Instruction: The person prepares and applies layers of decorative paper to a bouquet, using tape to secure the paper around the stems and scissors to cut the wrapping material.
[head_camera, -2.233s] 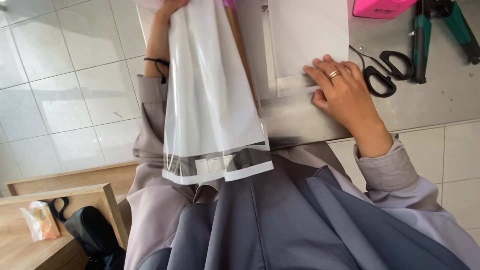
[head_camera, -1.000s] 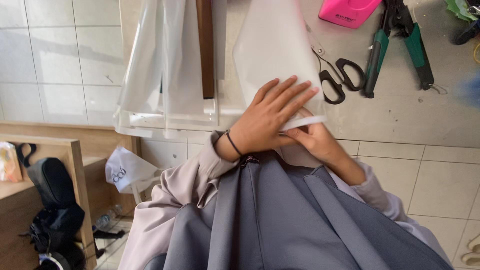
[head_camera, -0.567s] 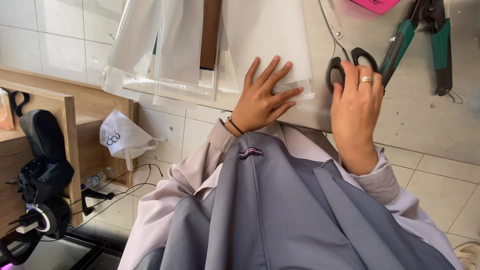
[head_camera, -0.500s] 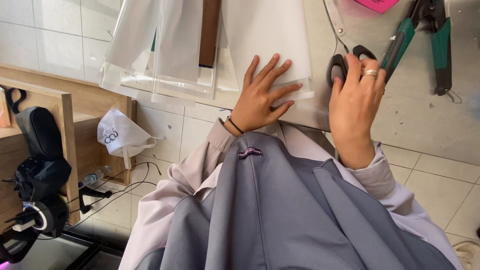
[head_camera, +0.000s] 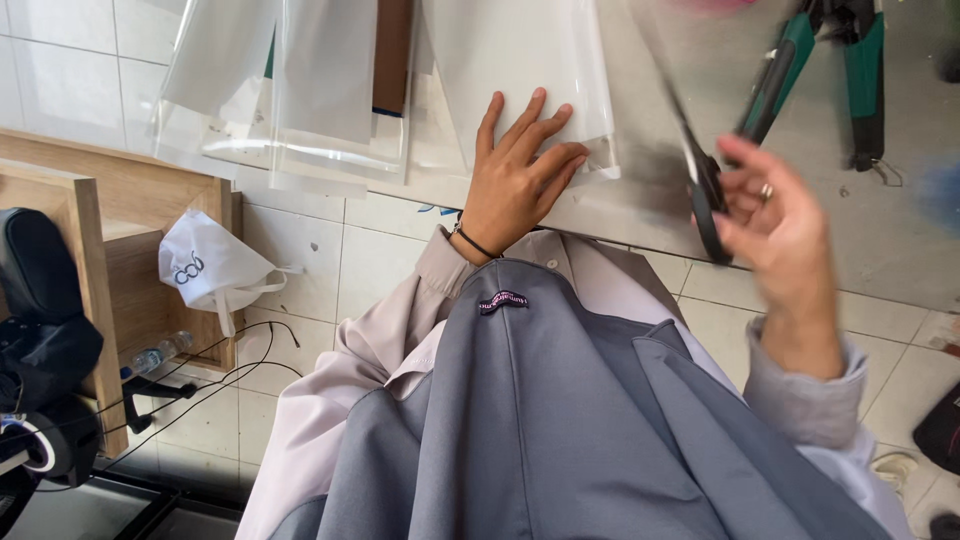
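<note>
At the far left a black bag (head_camera: 40, 300) is seen against a wooden shelf unit (head_camera: 90, 250), with a white plastic bag (head_camera: 215, 270) hung or propped at the shelf's side and thin black cables (head_camera: 215, 375) trailed over the tiled floor below. Along the table's near edge, several clear plastic sleeves (head_camera: 300, 100) are laid side by side, their lower ends hanging just past the edge.

Further right, a clear plastic bag with a white sheet inside (head_camera: 520, 60) is lain flat on the table (head_camera: 900, 240), its lower end at the table's edge. It is pressed down by the left hand (head_camera: 520, 175), whose grip is released: the palm is flat and the fingers are spread on the bag's lower part. A dark band is worn at that wrist.

To the right, black-handled scissors (head_camera: 700, 190) are grasped by the right hand (head_camera: 775, 225), fingers closed about the handle loops; the scissors are raised above the table, blades pointed away toward the upper left, and blurred. A ring is worn on 1 finger. Beyond this hand, green-handled pliers (head_camera: 835, 60) are lain on the table, well apart from the bag.
</note>
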